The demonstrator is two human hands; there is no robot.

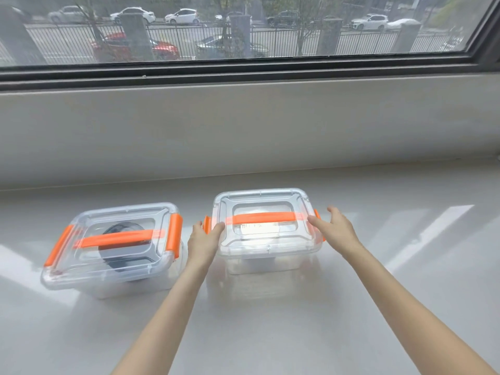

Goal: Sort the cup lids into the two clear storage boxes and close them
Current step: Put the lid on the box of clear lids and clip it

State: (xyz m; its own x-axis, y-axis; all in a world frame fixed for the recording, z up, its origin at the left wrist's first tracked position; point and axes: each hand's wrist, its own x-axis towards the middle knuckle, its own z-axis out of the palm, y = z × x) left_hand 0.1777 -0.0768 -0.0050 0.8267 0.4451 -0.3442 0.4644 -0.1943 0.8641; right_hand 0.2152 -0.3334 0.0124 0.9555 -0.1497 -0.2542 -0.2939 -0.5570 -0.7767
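Two clear storage boxes with orange handles and latches stand side by side on a pale counter. The left box (89, 269) has its cover on, both orange latches down, and black cup lids (123, 262) show through it. The right box (270, 251) also wears its cover, with white lids (255, 212) faintly visible inside. My left hand (203, 243) rests against the right box's left side, thumb on the cover's edge beside the orange latch. My right hand (336, 230) is at the box's right side, fingers spread, thumb touching the cover near the right latch.
The grey counter (270, 334) runs back to a low ledge under a wide window (243, 28). Both boxes sit a little forward of the ledge.
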